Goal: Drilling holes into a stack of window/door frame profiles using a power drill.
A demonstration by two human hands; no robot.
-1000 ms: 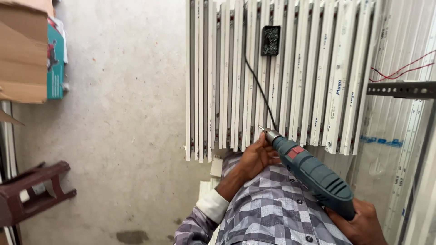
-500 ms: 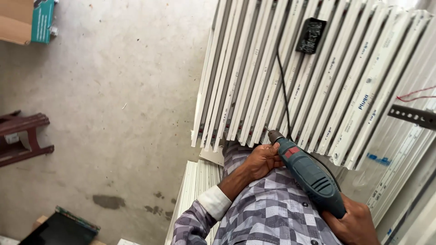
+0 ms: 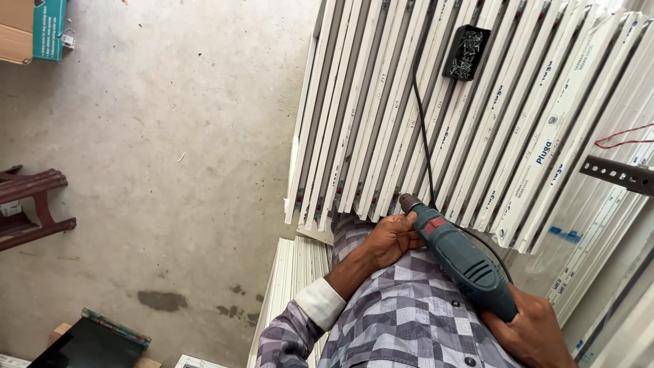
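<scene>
From the head view, the right hand (image 3: 535, 330) is wrapping its grip tight around the rear handle of a teal and grey electric hand drill (image 3: 460, 255) with a red switch patch, down at the lower right of the frame. The left hand (image 3: 392, 238) is curling its grip closed around the front of that drill, just behind the dark metal chuck (image 3: 409, 202), so the left hand is sitting nearer the working end. The drill's long axis is running from the right hand up and to the left, and the chuck is pointing at the lower ends of a stack of long white plastic profile strips (image 3: 436, 116), touching them or lying just short; which of the two cannot be told. The strips are lying side by side, their length running away from the person. A thin black power cord (image 3: 419, 116) is trailing over them toward a small black open box of screws (image 3: 466, 52) resting on top. A perforated grey metal angle bar (image 3: 616, 174) is jutting in at the right, and a dark red wooden stool (image 3: 34, 208) is standing on the grey concrete floor (image 3: 170, 170).
</scene>
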